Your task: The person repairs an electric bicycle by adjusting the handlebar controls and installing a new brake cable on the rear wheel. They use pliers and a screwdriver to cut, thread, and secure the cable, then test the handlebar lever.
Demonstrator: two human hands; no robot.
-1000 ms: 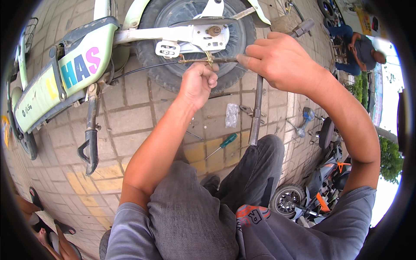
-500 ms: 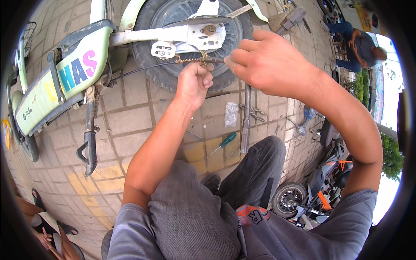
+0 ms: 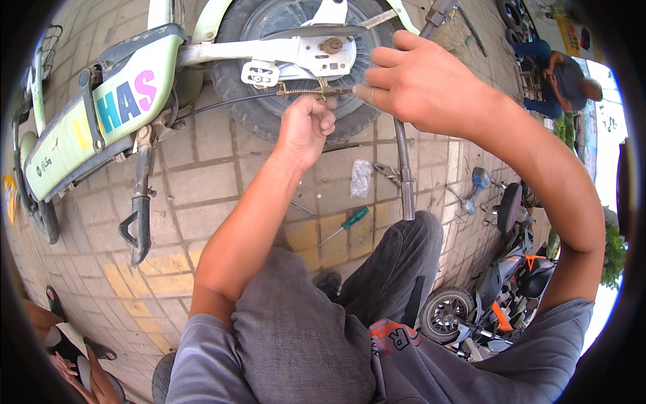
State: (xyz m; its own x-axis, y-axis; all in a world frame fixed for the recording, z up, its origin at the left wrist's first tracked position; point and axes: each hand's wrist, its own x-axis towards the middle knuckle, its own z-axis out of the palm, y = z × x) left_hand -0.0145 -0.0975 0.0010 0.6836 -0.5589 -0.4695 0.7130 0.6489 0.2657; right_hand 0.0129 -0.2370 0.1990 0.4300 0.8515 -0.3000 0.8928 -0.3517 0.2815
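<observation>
A pale green electric scooter has its rear wheel [image 3: 259, 121] in front of me, with a black brake cable [image 3: 222, 104] running along below the swingarm to a small spring [image 3: 296, 92]. My left hand [image 3: 306, 128] is closed at the cable's end beside the spring, its fingertips pinching a small brass-coloured brake arm [image 3: 324, 87]. Closed around a three-armed socket wrench [image 3: 406, 172] is my right hand [image 3: 424, 84]. One arm of the wrench points left onto the cable's threaded end; the others reach up and down. My palm hides its hub.
On the paving lie a green-handled screwdriver [image 3: 345, 225], a clear plastic bag [image 3: 361, 179] and pliers [image 3: 387, 174]. The scooter's kickstand [image 3: 140, 215] sticks out at left. An orange-and-grey scooter [image 3: 494, 289] stands at lower right. One person [image 3: 568, 77] sits at upper right, another [image 3: 74, 357] at lower left.
The socket wrench has turned in my right hand: its lower arm swung right, its upper arm left. My left hand stays at the cable end. The view has shifted slightly.
</observation>
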